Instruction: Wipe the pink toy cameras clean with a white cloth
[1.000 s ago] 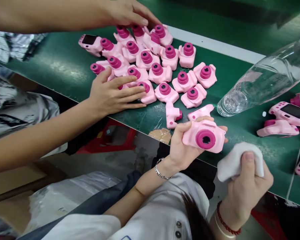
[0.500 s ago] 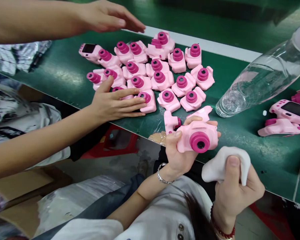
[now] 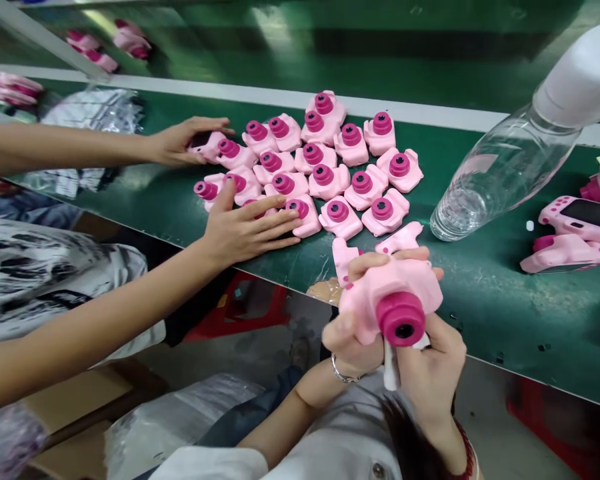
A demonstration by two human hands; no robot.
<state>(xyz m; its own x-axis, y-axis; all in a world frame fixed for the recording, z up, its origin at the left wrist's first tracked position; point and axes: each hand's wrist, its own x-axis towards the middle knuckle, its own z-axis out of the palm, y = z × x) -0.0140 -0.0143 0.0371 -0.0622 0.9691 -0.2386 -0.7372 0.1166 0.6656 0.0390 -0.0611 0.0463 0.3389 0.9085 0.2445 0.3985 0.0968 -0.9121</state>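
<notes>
A pink toy camera (image 3: 367, 297) with a magenta lens is tilted toward me, lens facing me and down. My left hand (image 3: 350, 340) is wrapped round one side of it. Under the lens, my right hand (image 3: 433, 367) is closed on a white cloth (image 3: 391, 367), its knuckles near the camera's lower edge. Most of the cloth is hidden behind the camera and fingers. Just beyond my hands, two more toy cameras (image 3: 399, 239) lie on the green table (image 3: 485, 293).
Several pink toy cameras (image 3: 337, 212) lie grouped on the table. A co-worker's hand (image 3: 250, 230) rests by them; the other hand (image 3: 187, 140) touches one at the left. A clear bottle (image 3: 500, 160) stands at right, near more cameras (image 3: 565, 253). Plastic bags (image 3: 87, 113) lie far left.
My right hand has brought the cloth left and in under the camera. The camera has tipped lens-down. The co-worker's far hand has come down onto a camera, and my view has shifted.
</notes>
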